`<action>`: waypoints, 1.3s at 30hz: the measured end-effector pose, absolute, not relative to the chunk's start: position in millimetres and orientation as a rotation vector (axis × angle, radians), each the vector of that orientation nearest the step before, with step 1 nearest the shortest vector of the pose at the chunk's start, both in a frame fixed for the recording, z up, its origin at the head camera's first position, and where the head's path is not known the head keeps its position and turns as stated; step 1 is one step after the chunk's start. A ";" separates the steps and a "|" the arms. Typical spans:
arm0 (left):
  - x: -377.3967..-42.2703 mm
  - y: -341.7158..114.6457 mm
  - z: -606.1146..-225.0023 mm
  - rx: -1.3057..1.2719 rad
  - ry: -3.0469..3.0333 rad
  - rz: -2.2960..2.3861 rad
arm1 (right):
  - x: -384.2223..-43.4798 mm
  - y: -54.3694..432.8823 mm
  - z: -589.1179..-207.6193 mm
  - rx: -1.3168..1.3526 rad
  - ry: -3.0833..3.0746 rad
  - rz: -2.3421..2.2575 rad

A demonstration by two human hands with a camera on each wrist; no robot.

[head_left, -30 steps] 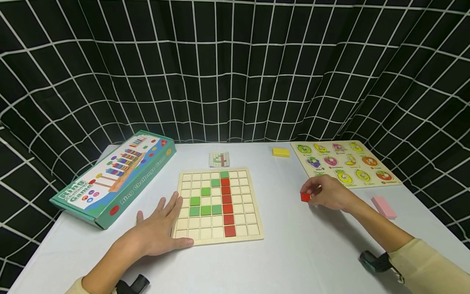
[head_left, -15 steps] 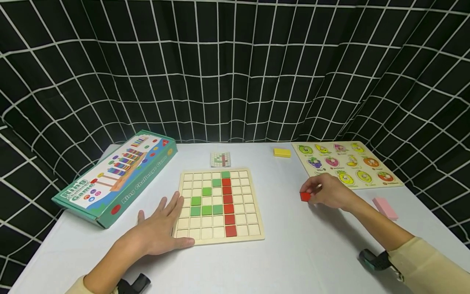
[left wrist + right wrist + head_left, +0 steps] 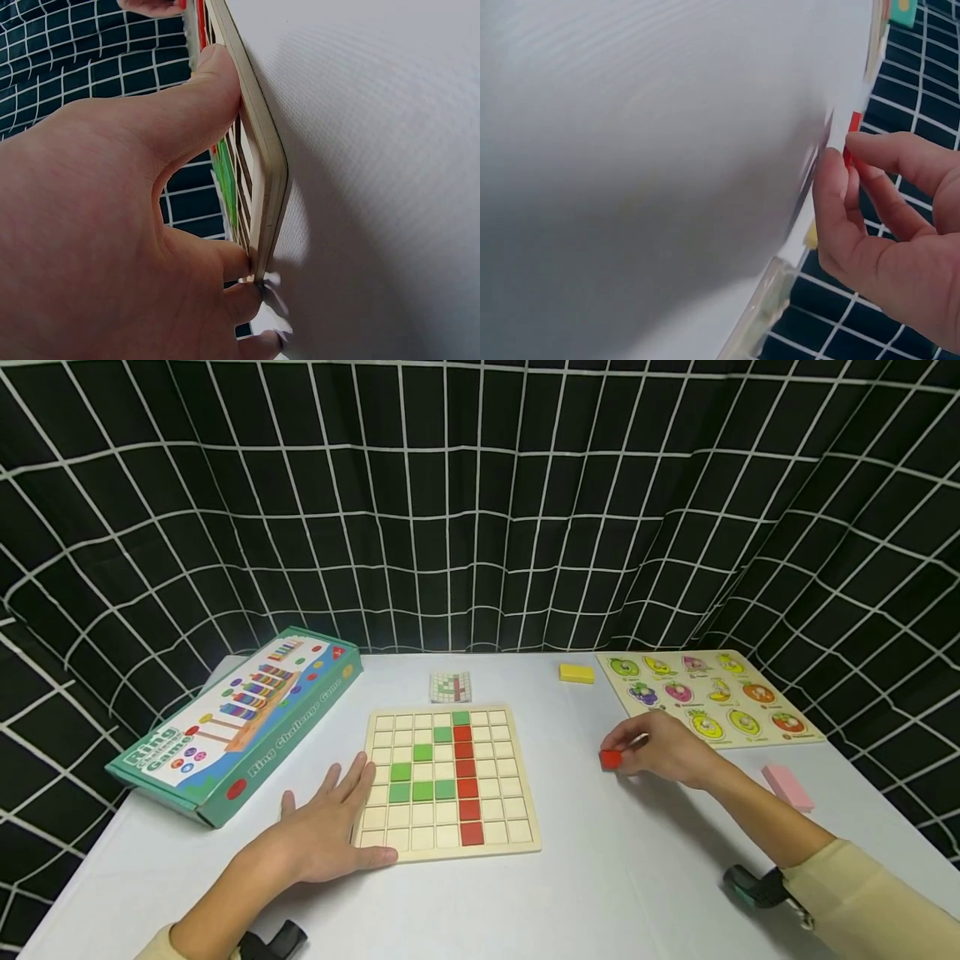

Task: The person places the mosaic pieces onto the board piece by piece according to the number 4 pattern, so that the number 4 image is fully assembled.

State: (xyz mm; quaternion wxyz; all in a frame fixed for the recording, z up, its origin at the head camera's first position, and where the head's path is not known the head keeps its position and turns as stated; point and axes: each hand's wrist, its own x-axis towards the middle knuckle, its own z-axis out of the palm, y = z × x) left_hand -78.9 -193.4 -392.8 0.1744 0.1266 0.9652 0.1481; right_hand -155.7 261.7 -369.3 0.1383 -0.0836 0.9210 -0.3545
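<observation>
A wooden grid board (image 3: pixel 420 839) lies on the white table with several green and red square tiles set in its cells. The red tiles form one column right of the middle. My left hand (image 3: pixel 318 835) rests on the board's left edge with fingers spread; in the left wrist view its thumb (image 3: pixel 214 90) lies on the board's rim. To the right of the board, my right hand (image 3: pixel 667 747) pinches a small red tile (image 3: pixel 611 760) between thumb and fingers, above the table. The right wrist view shows that red tile (image 3: pixel 855 121) partly hidden by the fingertips.
A small pattern card (image 3: pixel 450 687) lies behind the board. A green game box (image 3: pixel 247 727) is at the left. A yellow block (image 3: pixel 576 674) lies at the back, a fruit puzzle board (image 3: pixel 675 714) at the right, and a pink block (image 3: pixel 787 787) near the right forearm.
My right hand has moved slightly left with the red tile, towards the grid board. The left hand has stayed in place on the board.
</observation>
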 end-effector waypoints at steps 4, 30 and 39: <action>-79.7 -192.7 -392.4 0.363 2.740 0.420 | -156.1 255.8 -366.3 -0.218 2.658 -1.034; -78.2 -192.0 -392.7 0.355 2.741 0.411 | -158.8 195.7 -362.7 -0.370 2.608 -1.138; -77.7 -192.2 -390.6 0.355 2.742 0.409 | -159.8 169.6 -364.9 -0.379 2.553 -1.211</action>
